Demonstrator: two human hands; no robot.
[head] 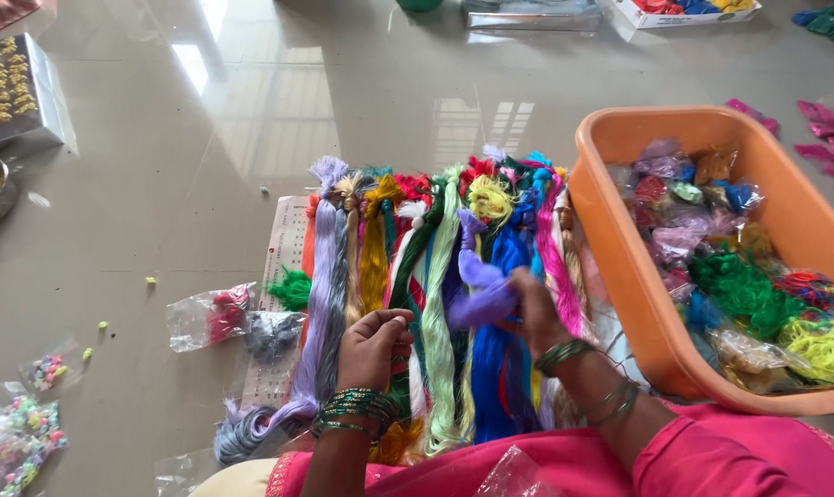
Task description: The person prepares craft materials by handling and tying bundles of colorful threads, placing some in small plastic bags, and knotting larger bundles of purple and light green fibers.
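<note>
Many coloured thread skeins (435, 276) lie side by side on the floor in front of me: lilac, grey, gold, green, blue, pink. My left hand (373, 348), with green bangles at the wrist, is closed on a dark green skein (406, 267) near its lower part. My right hand (532, 311) grips a loose purple bundle of thread (479, 290) lifted just above the blue skeins. Both arms wear bangles and pink sleeves.
An orange plastic tub (619, 239) full of bagged threads stands at the right. A printed sheet (283, 248) lies under the skeins. Small plastic bags (210, 317) and beads (30, 442) lie at the left, a metal tray (21, 101) at far left.
</note>
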